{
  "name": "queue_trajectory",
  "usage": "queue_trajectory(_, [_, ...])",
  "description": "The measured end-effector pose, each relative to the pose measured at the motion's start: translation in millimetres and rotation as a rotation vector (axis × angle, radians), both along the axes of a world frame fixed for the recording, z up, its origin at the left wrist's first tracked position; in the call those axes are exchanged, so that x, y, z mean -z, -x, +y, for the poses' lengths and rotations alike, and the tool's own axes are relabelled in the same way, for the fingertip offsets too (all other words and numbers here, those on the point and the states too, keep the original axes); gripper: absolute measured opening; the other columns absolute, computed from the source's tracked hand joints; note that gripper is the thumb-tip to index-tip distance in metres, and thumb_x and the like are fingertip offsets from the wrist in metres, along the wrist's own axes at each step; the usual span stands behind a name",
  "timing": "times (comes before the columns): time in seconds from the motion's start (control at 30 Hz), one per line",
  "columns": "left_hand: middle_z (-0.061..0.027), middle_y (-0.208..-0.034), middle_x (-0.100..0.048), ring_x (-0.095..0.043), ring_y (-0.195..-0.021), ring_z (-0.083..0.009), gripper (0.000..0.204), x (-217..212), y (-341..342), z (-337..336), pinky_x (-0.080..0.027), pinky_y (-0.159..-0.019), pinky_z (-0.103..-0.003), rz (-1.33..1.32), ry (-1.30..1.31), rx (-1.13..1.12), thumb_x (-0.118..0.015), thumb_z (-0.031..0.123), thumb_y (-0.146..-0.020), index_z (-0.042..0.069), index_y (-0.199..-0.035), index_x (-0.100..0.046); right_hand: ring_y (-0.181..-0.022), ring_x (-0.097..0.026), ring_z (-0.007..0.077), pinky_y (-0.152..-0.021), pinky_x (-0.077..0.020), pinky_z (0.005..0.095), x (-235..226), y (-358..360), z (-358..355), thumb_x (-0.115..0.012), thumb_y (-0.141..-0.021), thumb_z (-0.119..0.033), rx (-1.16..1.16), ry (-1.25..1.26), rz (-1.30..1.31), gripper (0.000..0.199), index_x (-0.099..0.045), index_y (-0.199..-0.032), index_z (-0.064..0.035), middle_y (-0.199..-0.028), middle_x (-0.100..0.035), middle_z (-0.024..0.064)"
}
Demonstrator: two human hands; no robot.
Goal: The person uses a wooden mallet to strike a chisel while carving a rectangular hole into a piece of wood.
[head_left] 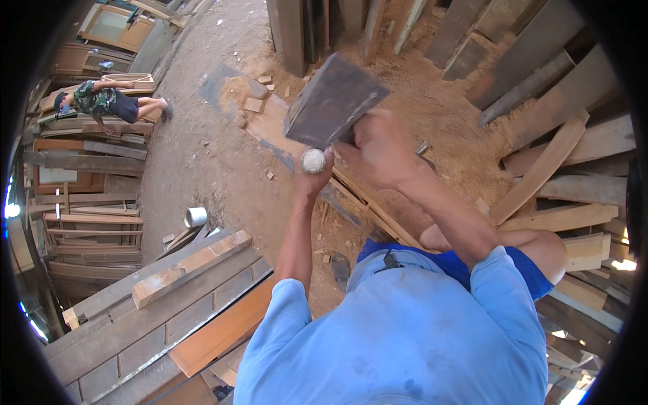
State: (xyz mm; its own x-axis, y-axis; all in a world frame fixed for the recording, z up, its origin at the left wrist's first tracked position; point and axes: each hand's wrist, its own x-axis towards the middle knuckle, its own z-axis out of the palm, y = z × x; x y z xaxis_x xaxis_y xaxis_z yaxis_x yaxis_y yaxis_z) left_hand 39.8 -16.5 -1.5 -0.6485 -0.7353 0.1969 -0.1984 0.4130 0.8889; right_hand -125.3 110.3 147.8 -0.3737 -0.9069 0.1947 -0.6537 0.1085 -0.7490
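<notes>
My right hand [378, 145], smeared by motion, is closed at the lower right corner of a big dark block-shaped mallet [335, 101]. The mallet's handle is hidden in the fist. Just below the mallet head, my left hand [314, 181] is wrapped round an upright chisel handle [314, 160]. Only its round, pale, worn top shows; the blade is out of sight under the hand. Beneath my hands a long piece of timber [374, 206] runs down toward my lap. Where the chisel meets anything is hidden.
Stacked planks [155, 317] lie at the lower left, near a metal can [195, 217]. Boards [540, 169] lean along the right. Wood offcuts [254, 105] and sawdust cover the ground ahead. A person [101, 101] in a patterned shirt is at the far left.
</notes>
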Motion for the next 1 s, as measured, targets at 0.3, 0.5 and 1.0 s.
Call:
queue_trajectory(0.3, [-0.0122, -0.095, -0.071, -0.068, -0.086, -0.0230, 0.022, 4.7, 18.5, 3.3, -0.053, -0.076, -0.034, 0.006, 0.393, 0.093, -0.069, 0.003, -0.083, 0.002, -0.105, -0.067, -0.082, -0.069, 0.0375, -0.070, -0.0550, 0.0455, 50.6, -4.0, 1.4, -0.074, -0.075, -0.021, -0.064, -0.226, 0.215, 0.021, -0.070, -0.078, -0.0009, -0.087, -0.070, 0.0199])
queue_trajectory(0.5, [-0.0129, -0.101, -0.071, -0.068, -0.093, -0.0240, 0.027, 3.0, 7.7, 18.3, -0.053, -0.082, -0.034, 0.049, 0.042, 0.033, -0.071, 0.002, -0.080, 0.001, -0.107, -0.067, -0.086, -0.067, 0.0401, -0.074, -0.0541, 0.0465, 19.0, 3.2, 14.5, -0.071, -0.077, -0.018, -0.039, -0.261, 0.052, 0.019, -0.069, -0.089, -0.0026, -0.088, -0.069, 0.0197])
queue_trajectory(1.0, [-0.0095, -0.095, -0.071, -0.068, -0.085, -0.0192, 0.030, 16.7, 1.2, 46.0, -0.052, -0.076, -0.029, -0.016, -0.088, 0.022, -0.074, 0.002, -0.077, 0.001, -0.106, -0.067, -0.071, -0.068, 0.0368, -0.066, -0.0547, 0.0457, 48.9, 7.8, 41.1, -0.072, -0.077, -0.017, -0.081, -0.351, 0.017, 0.020, -0.069, -0.091, -0.0027, -0.075, -0.068, 0.0194])
